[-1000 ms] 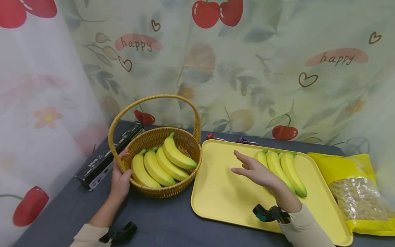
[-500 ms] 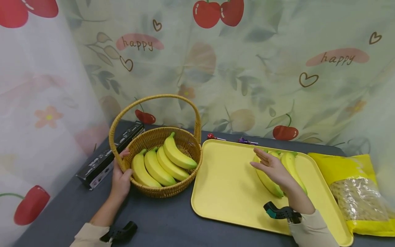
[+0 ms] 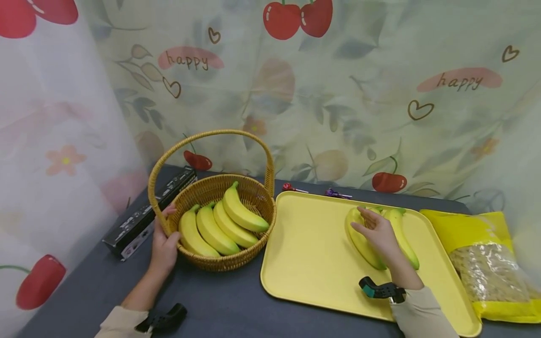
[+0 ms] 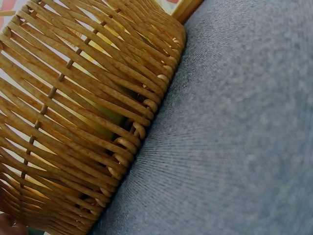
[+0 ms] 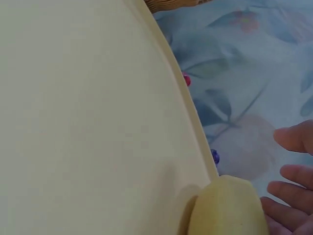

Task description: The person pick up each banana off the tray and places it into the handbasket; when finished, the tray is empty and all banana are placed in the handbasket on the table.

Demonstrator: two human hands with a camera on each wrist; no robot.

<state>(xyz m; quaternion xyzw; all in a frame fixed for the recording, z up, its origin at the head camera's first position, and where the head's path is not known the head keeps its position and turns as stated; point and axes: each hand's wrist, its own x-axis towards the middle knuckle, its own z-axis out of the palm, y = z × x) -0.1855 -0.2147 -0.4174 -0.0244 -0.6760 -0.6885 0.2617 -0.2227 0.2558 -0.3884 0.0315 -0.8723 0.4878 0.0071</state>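
A wicker basket [image 3: 226, 265] with a tall arched handle stands at the left, several yellow bananas [image 3: 211, 230] lying inside it. My left hand [image 3: 164, 246] grips the basket's left side by the foot of the handle; the left wrist view shows the woven wall [image 4: 88, 98] up close. On the yellow tray [image 3: 304, 253] at the right lie three bananas side by side, the left one [image 3: 364, 246] and right one [image 3: 403, 237] showing, the middle one mostly hidden. My right hand [image 3: 382, 237] hovers over them, thumb and fingers [image 5: 293, 193] apart and holding nothing.
Behind the tray lie a red lollipop [image 3: 289, 187] and a purple lollipop [image 3: 336, 193]. A long black box [image 3: 143, 220] sits left of the basket. At the tray's right is a yellow bag [image 3: 490, 272] with a clear window. A printed curtain [image 3: 296, 117] hangs behind.
My right hand has moved right from the bare tray to over the bananas, then lowered slightly towards the left and middle ones. My left hand and the basket have stayed put.
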